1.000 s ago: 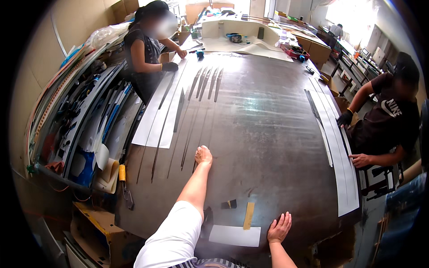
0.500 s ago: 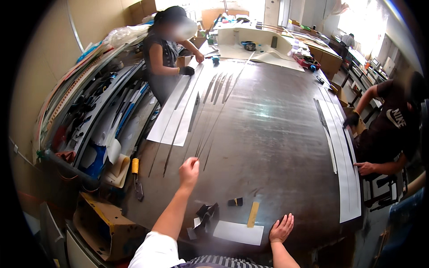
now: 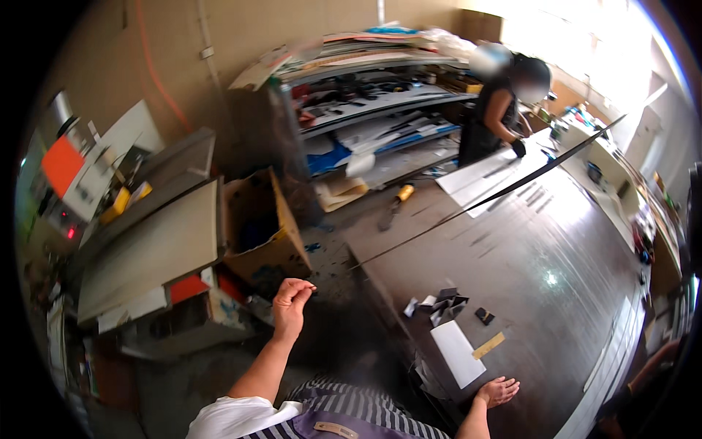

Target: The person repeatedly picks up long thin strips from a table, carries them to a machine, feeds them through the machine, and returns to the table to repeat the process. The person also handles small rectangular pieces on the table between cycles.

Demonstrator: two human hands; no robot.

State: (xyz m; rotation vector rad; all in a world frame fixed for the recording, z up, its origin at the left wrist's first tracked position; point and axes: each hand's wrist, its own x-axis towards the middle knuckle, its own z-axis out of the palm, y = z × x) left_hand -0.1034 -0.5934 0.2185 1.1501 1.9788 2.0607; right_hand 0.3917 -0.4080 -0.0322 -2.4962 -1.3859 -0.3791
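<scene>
My left hand (image 3: 291, 311) is raised past the table's left edge, thumb and fingers pinched. It grips the near end of a long, thin dark strip (image 3: 528, 178), which slants up across the table toward the far right. The strip is faint near my fingers and plainer farther off. My right hand (image 3: 499, 392) lies flat at the near edge of the dark table (image 3: 548, 358), fingers spread and holding nothing. Beside it are a white sheet (image 3: 458, 355) and a short tan strip (image 3: 489, 345). Folded black scraps (image 3: 447, 307) and a small black piece (image 3: 484, 316) lie just beyond.
A co-worker (image 3: 499, 110) stands at the far side by a long white sheet (image 3: 457, 186). Left of the table are an open cardboard box (image 3: 281, 249), loaded shelves (image 3: 387, 106) and a bench (image 3: 157, 256). A yellow-handled tool (image 3: 404, 193) lies near the table's left corner.
The view has swung to the left. My left hand has pulled the dark strip back and off the table's left side, lifting it. My right hand stays on the table.
</scene>
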